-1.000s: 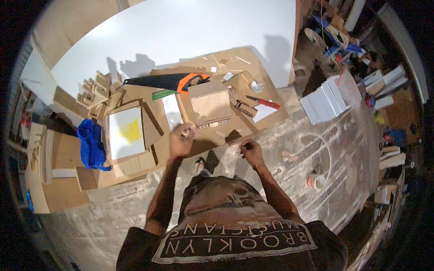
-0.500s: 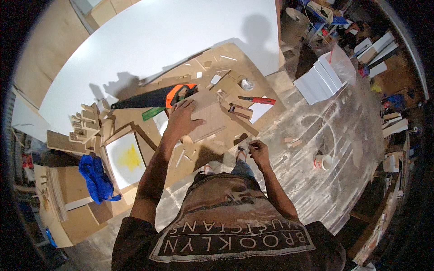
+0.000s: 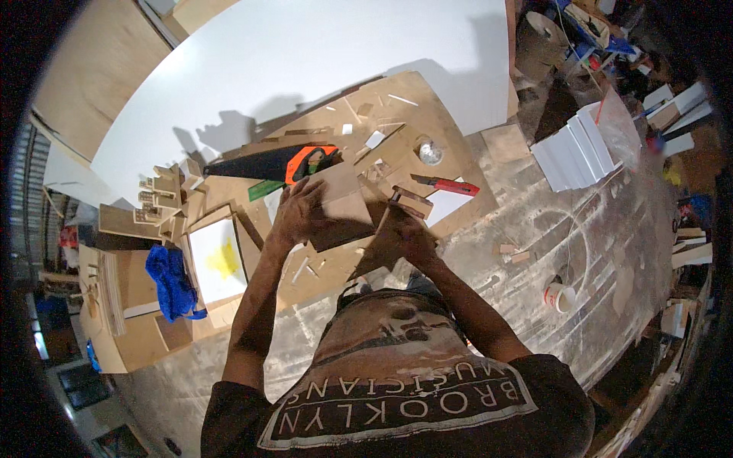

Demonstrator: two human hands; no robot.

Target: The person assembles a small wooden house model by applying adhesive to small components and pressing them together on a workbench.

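My left hand [image 3: 296, 214] grips the left edge of a flat brown wooden board [image 3: 347, 200], its fingers lying over the top. The near part of the board is in dark shadow. My right hand [image 3: 412, 235] reaches over the worktop, just below a small wooden piece with a dark slot [image 3: 412, 201]; its fingers are shaded, so their grip is unclear. Beyond the board lies a handsaw with a black blade and orange handle [image 3: 311, 162]. To the right, a red utility knife [image 3: 450, 185] rests partly on a white sheet [image 3: 449, 204].
Wood offcuts [image 3: 304, 267] are scattered on the plywood worktop [image 3: 458, 153]. A large white panel [image 3: 321, 53] stretches behind. Cut wooden pieces [image 3: 162, 191], a blue cloth [image 3: 169, 282] and a yellow-stained white panel [image 3: 217, 259] are at left. A white cup [image 3: 560, 296] stands on the floor.
My right hand has moved forward from beside my body to the small slotted wooden piece. My left hand has shifted from lying spread on the board to its left edge.
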